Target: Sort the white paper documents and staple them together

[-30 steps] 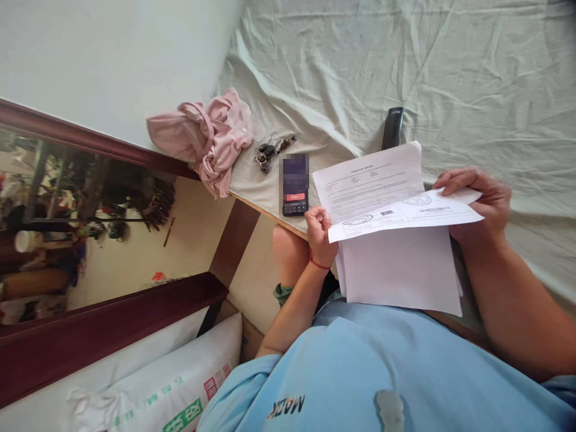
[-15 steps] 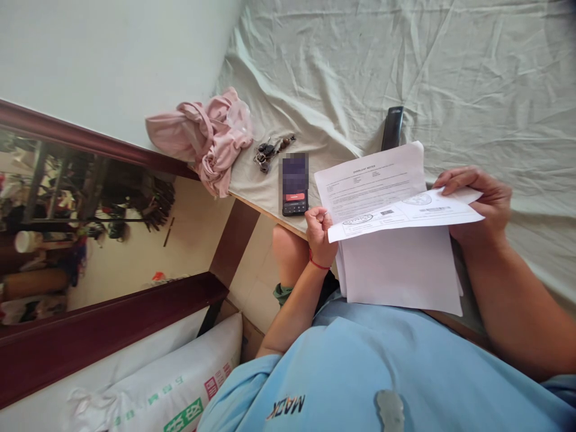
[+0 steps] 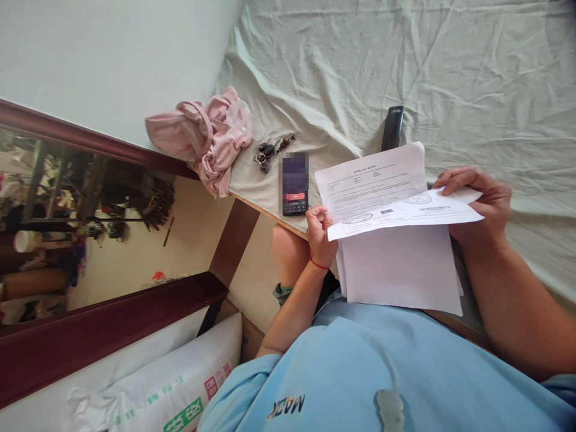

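Printed document being held in both hands above white sheets

The printed document [image 3: 369, 177] is lying tilted between the two hands, in front of the torso and above a pile of white sheets [image 3: 400, 270]. Its rear page is showing the heading "OVERLEAF NOTES" over small lines of text. A narrower front part is bowing across it, bearing two oval stamps and a barcode; whether this is a fold or a separate sheet, cannot tell.

Left forearm is reaching up from below, with a red bracelet [image 3: 320, 265] circling the wrist. The left hand [image 3: 320, 231] is curling at the document's left edge, knuckles showing. Right forearm is slanting in from the lower right; the right hand [image 3: 481, 201] is arching over the opposite end.

Left grip: fingers are folding closed on the left edge, contact partly hidden by paper. Right grip: closing in a pinch, fingertips pressing on the upper face near the right end, remaining fingers going out of sight beneath.

Nearby, a phone [image 3: 295, 207] is lying just beyond the left hand, beside keys [image 3: 264, 155].
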{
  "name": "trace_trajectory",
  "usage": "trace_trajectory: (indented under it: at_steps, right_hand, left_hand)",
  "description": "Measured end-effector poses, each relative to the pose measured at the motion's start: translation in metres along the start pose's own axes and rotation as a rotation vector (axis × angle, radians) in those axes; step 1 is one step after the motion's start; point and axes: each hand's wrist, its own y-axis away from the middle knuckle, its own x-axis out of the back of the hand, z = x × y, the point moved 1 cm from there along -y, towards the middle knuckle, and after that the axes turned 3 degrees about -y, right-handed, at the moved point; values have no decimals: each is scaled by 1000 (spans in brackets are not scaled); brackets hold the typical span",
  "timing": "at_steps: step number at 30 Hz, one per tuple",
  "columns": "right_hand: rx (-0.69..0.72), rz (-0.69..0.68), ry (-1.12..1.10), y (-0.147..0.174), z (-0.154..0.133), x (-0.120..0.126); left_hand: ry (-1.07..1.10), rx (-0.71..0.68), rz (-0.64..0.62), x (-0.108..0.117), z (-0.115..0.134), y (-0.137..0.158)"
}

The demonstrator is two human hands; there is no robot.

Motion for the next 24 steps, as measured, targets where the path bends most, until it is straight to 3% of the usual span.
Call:
trace_trajectory:
  at_steps: [24]
  right_hand:
    - [-42,44,49,-2,0,-1]
  left_hand:
    - [6,7,-13,0,4,0]
